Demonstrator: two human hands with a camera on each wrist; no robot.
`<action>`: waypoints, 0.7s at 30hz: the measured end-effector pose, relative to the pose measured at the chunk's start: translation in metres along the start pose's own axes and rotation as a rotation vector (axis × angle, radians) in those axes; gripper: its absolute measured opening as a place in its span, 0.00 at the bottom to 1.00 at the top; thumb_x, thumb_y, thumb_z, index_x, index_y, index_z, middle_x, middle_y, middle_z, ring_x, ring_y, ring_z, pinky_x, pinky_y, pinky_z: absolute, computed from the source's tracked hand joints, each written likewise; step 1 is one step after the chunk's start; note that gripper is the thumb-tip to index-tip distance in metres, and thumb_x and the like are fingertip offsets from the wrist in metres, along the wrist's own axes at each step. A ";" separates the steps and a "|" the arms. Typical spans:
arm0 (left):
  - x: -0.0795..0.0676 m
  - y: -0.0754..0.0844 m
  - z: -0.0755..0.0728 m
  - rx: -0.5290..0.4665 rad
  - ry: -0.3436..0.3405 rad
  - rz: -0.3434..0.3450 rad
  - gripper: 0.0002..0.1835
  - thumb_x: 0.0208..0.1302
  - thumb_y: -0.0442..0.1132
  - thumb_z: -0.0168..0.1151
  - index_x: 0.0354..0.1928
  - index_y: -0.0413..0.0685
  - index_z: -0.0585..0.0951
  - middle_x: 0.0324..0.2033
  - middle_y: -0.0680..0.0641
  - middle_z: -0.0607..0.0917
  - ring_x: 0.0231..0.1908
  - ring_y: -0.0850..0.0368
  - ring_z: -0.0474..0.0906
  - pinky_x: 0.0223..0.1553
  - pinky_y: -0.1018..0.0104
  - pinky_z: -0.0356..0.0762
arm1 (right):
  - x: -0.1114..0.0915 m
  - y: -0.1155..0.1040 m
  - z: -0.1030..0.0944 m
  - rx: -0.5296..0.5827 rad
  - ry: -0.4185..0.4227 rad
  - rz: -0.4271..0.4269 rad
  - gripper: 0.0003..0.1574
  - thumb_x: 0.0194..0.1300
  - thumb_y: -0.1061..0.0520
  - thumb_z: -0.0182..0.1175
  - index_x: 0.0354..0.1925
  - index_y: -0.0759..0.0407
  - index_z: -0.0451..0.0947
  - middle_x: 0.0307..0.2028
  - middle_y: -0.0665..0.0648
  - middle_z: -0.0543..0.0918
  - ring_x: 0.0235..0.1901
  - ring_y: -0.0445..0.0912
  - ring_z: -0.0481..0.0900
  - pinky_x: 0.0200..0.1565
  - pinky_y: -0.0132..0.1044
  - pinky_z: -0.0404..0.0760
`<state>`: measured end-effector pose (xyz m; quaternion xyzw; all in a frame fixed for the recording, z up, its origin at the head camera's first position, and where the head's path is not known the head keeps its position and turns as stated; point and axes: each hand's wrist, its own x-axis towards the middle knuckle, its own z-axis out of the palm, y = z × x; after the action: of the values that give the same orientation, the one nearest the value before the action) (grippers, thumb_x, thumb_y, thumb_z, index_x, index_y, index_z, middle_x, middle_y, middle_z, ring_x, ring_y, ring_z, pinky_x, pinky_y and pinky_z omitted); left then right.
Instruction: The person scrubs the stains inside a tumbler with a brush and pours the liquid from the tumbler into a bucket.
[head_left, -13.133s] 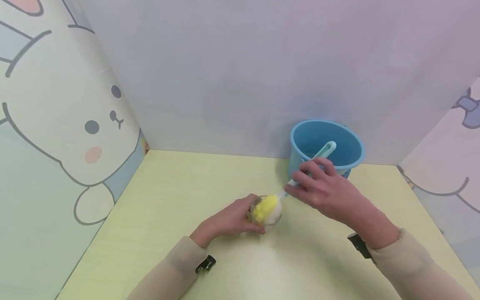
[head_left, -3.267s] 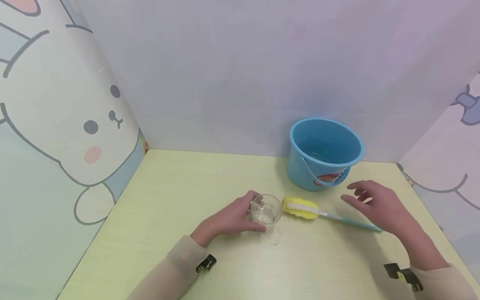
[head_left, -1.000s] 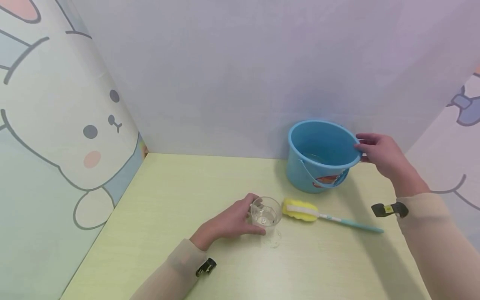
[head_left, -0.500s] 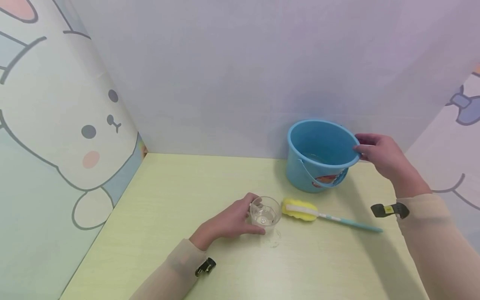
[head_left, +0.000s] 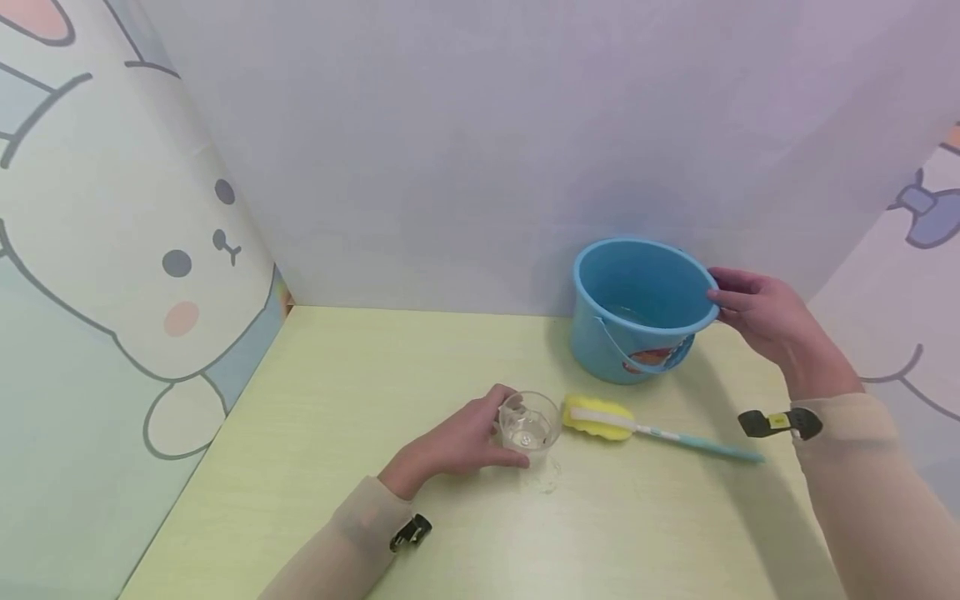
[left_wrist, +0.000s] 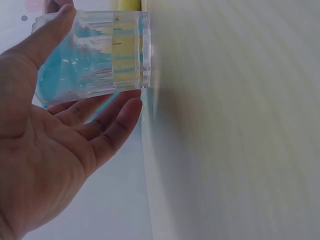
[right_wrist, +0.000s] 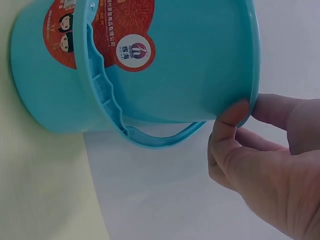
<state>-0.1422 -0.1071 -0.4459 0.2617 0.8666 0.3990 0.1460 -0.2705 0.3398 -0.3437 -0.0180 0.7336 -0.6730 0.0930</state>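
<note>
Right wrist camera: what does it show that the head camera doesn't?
Only the right wrist view clearly shows the round white logo and two cartoon faces. Only the head view shows the left hand, clear round cup and blue-handled yellow sponge brush. Both show the blue plastic bucket, its red label and the right hand gripping its rim.

Here on the blue bucket (right_wrist: pixel 190 60), down from the right hand's (right_wrist: pixel 272 155) pinch on the rim, sits a red label! Nearest the grip, its white round emblem (right_wrist: pixel 134 52) gives us 辉海 with a stylised h. Just beyond, a line of characters (right_wrist: pixel 111 27) ends, as far as I can make out, in 家居用品有限公司; neighbouring print is too small to read.
</note>
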 end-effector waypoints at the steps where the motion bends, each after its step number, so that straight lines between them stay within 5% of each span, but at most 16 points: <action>1: 0.000 0.000 0.000 0.001 0.000 -0.003 0.46 0.60 0.57 0.81 0.72 0.49 0.66 0.67 0.46 0.78 0.57 0.54 0.80 0.60 0.59 0.79 | -0.001 0.000 0.000 0.039 -0.003 -0.001 0.52 0.78 0.61 0.62 0.83 0.72 0.42 0.68 0.63 0.69 0.48 0.36 0.86 0.50 0.29 0.85; 6: 0.000 0.000 0.000 -0.006 -0.005 -0.015 0.48 0.60 0.57 0.81 0.74 0.49 0.65 0.67 0.46 0.78 0.56 0.53 0.81 0.59 0.59 0.80 | -0.005 0.002 0.000 0.177 -0.012 -0.022 0.51 0.77 0.65 0.62 0.82 0.73 0.42 0.52 0.46 0.84 0.48 0.40 0.87 0.50 0.32 0.86; 21: 0.002 -0.005 -0.004 -0.015 0.034 0.018 0.48 0.57 0.60 0.82 0.74 0.52 0.68 0.61 0.53 0.81 0.54 0.56 0.79 0.56 0.57 0.80 | -0.007 0.002 0.004 0.190 0.013 -0.020 0.48 0.78 0.66 0.60 0.82 0.71 0.45 0.53 0.47 0.84 0.50 0.40 0.87 0.52 0.32 0.85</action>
<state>-0.1471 -0.1116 -0.4469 0.2614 0.8637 0.4110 0.1296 -0.2629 0.3374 -0.3456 -0.0122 0.6667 -0.7406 0.0829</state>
